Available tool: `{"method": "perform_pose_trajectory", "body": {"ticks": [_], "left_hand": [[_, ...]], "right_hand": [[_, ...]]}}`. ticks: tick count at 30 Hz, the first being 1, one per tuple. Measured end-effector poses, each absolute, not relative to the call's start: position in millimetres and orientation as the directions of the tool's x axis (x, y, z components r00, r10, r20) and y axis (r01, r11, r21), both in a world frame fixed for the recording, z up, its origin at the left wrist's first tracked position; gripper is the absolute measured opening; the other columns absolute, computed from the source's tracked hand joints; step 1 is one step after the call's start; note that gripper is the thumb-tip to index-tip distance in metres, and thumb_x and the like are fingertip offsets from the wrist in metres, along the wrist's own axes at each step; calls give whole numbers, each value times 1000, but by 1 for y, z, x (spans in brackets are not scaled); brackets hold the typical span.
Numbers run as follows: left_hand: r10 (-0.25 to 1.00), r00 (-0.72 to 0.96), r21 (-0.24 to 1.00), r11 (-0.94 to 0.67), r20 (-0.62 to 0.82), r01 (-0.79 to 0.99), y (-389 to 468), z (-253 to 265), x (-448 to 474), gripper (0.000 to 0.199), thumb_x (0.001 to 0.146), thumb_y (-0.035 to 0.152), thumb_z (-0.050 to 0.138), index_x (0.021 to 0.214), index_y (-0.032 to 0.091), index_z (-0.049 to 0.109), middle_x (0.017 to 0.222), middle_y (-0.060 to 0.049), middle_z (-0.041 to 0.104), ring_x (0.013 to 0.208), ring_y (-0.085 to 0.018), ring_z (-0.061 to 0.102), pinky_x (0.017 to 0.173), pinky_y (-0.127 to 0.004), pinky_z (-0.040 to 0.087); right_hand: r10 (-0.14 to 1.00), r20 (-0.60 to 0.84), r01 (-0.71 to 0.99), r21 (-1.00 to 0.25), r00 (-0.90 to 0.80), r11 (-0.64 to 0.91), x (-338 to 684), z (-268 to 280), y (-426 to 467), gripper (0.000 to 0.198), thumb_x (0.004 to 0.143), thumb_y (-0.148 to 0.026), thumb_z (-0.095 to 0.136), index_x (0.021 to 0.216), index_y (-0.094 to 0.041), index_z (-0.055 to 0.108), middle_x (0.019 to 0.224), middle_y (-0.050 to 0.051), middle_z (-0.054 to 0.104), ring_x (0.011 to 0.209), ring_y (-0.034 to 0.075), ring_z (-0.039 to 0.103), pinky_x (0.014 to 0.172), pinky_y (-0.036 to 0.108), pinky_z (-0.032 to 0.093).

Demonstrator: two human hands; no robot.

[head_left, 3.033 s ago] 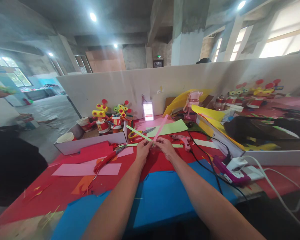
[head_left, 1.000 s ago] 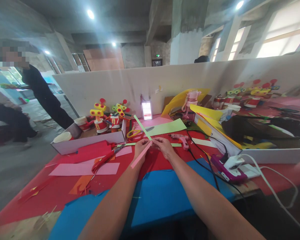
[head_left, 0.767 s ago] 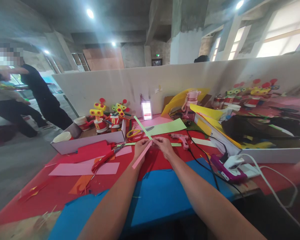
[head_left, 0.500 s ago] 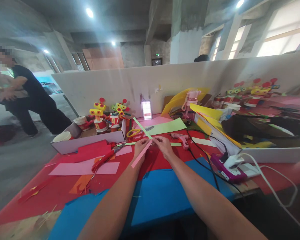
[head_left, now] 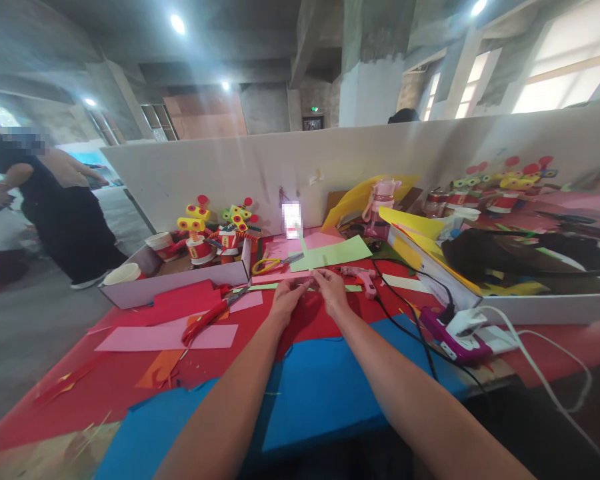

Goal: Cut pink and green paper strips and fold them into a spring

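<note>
Both my hands meet over the red sheet in the middle of the table. My left hand is closed, thumb and fingers pinching near the joined end of two paper strips. A pink paper strip points left from the fingertips, and a light green paper strip points away from me. My right hand pinches the corner where these strips meet; the exact join is partly hidden by fingers. Just right of it lies a pink glue gun. Yellow-handled scissors rest beyond my left hand.
Red-handled scissors lie at left on pink paper. A shallow box holds paper-cup robot figures. At right are a purple power strip with cables and another box. A lit phone stands at the back.
The joined strips have turned clockwise: the pink one swung from lower left to left, the green one from upper left to nearly straight away. A person at far left has shifted posture.
</note>
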State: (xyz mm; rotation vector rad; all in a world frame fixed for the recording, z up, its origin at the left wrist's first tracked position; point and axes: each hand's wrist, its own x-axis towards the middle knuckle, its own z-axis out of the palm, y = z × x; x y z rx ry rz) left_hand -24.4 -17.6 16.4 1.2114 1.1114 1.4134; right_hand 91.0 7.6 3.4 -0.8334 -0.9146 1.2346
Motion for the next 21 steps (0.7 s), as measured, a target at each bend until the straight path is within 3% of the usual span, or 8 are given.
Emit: {"method": "perform_pose_trajectory", "body": {"ticks": [13, 21], "left_hand": [[953, -255, 983, -179, 164, -35, -4, 0, -35, 32, 59, 41, 81, 75, 14, 74, 62, -4, 69, 66, -20, 63, 60, -26, 46], [948, -293, 991, -134, 125, -13, -7, -1, -37, 28, 56, 39, 81, 62, 15, 70, 54, -2, 64, 56, -16, 58, 51, -24, 41]], "right_hand": [[981, 185, -333, -930, -56, 157, 91, 9, 3, 28, 59, -42, 76, 75, -19, 72, 70, 3, 71, 66, 18, 62, 69, 30, 49], [964, 264, -180, -950, -20, 256, 93, 6, 4, 22, 63, -41, 73, 63, -20, 71, 61, 2, 68, 62, 17, 60, 65, 28, 46]]}}
